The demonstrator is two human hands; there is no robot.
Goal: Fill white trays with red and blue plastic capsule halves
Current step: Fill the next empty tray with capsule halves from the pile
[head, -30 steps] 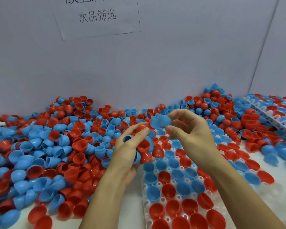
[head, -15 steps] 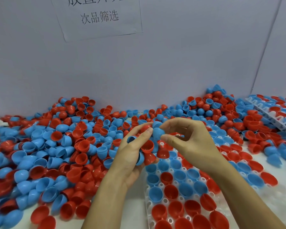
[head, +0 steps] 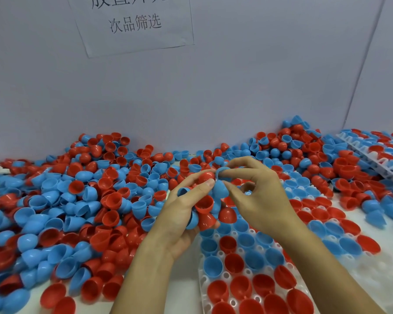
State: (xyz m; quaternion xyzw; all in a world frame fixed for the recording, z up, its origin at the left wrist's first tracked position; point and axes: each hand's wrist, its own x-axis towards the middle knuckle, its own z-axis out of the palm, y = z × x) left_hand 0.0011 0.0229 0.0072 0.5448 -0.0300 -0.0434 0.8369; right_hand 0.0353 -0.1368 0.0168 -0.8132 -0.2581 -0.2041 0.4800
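Observation:
My left hand (head: 182,216) cups a bunch of red and blue capsule halves (head: 204,207) just above the far end of the white tray (head: 204,282). My right hand (head: 256,196) meets it from the right, thumb and forefinger pinching a blue capsule half (head: 219,189) at the left thumb tip. The tray lies in front of me with red and blue halves sitting mouth-up in many of its pockets. A big loose pile of red and blue halves (head: 77,200) covers the table to the left and behind.
A grey wall with a paper sign (head: 134,21) stands close behind the pile. A second filled white tray (head: 372,152) lies at the far right. More loose halves (head: 377,214) lie at the right of the near tray.
My right hand has come down and left with the blue half until it touches the bunch in my left hand. The left hand has hardly moved.

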